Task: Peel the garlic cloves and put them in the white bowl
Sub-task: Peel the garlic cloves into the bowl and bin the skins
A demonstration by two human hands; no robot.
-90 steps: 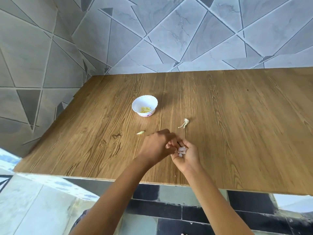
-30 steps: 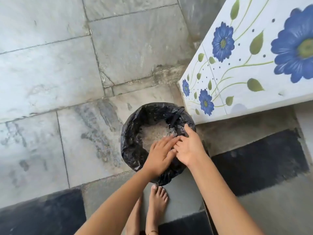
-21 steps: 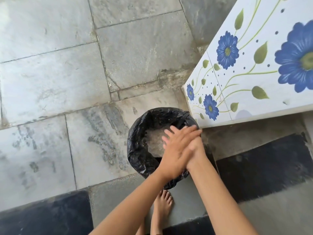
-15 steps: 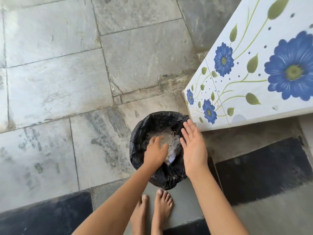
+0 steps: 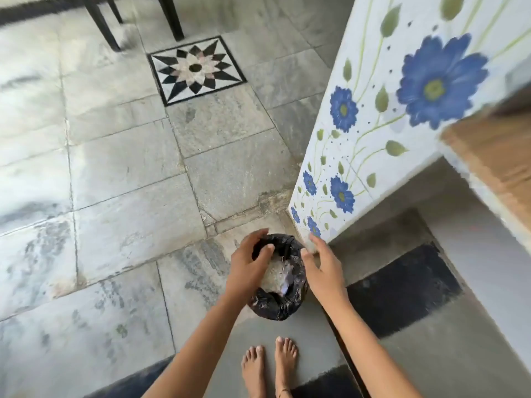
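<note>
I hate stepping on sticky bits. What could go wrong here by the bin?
The left hand and right hand hover open over the small black bin bag. Any bits brushed off could miss it and land on the floor tiles near the bare feet. The bag also looks soft and crumpled, so a bump from a hand might tip it and spill the pale scraps inside.
</note>
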